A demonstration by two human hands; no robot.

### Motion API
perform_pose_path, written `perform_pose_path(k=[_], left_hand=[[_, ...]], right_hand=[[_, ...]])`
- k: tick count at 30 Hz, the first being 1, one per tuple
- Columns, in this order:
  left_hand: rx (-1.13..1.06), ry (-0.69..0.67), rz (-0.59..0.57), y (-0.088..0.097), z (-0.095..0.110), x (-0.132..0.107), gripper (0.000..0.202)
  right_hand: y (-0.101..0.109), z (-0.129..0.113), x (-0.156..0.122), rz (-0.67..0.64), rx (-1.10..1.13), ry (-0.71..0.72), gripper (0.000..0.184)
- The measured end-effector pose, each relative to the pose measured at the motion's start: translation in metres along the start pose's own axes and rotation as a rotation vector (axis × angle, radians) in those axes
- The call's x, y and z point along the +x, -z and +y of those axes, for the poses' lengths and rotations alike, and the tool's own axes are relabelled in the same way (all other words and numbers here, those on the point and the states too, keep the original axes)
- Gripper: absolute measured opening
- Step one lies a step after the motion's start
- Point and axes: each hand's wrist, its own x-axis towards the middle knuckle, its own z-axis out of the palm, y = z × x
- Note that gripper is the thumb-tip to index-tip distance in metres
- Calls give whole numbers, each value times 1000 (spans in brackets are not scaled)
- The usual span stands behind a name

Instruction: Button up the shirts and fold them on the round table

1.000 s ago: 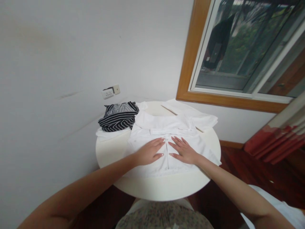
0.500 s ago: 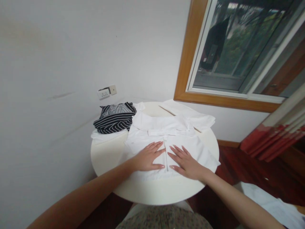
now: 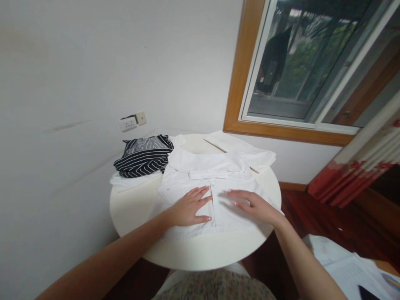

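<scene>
Shirt lies spread on the table, soft and light I think, with my left hand and right hand flat and open on it, gripping nothing, and its hem or sides look best to pinch.

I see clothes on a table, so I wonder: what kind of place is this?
Most likely a room in someone's home, maybe a bedroom. A white shirt lies spread on a small round table beside a striped top, with a wood-framed window and a wall socket nearby.
</scene>
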Motion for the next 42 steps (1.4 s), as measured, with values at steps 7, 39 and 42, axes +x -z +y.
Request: perform_pose_path(k=[7, 39, 42], left_hand=[[-19, 31, -30, 2, 3, -1, 73], [278, 34, -2, 8, 23, -89, 40], [396, 133, 38, 12, 24, -93, 47]], right_hand=[[-40, 65, 15, 90, -406, -373, 65], [-15, 78, -80, 162, -146, -171, 49], [-10, 73, -94, 63, -145, -123, 63]])
